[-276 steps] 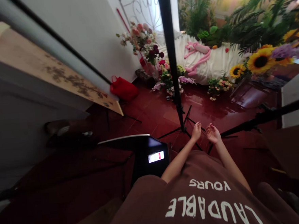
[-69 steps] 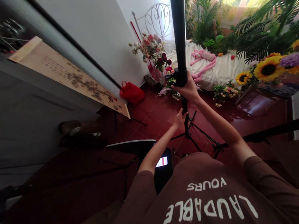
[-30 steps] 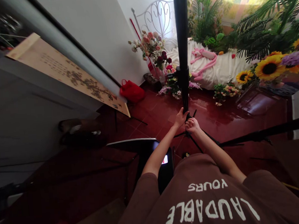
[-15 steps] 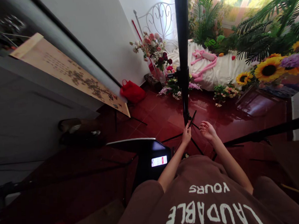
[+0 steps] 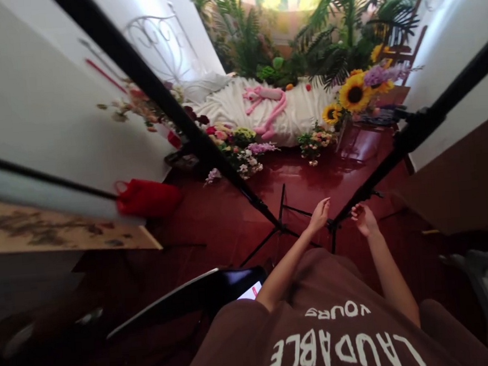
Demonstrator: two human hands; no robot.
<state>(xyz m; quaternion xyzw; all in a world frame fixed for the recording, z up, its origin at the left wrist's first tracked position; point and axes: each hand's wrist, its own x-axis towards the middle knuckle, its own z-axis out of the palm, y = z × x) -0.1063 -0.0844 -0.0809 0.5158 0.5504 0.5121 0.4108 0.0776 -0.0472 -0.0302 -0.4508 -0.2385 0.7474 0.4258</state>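
My left hand [image 5: 320, 215] is held out low in front of my body between two black stands, fingers stretched out and nothing visible in it. To its right is my right hand [image 5: 364, 220], with its fingers loosely bent and apart, also without a visible object. The right-hand stand [image 5: 383, 167] slants down between my hands, and its lower end is near both of them. Left of my left hand, the other black stand [image 5: 221, 162] reaches down to spread legs on the floor.
A dark tray [image 5: 193, 292] with a lit phone [image 5: 250, 291] is at lower left. A red bag [image 5: 147, 198] rests by the wall near a painted scroll [image 5: 63, 224]. Flowers, sunflowers [image 5: 354, 92] and a pink plush toy [image 5: 269, 95] on white cloth [image 5: 298, 118] lie ahead.
The view has turned to the right, so the room has shifted left and the right-hand stand has come closer to my hands. My left hand has moved off the first stand's lower end.
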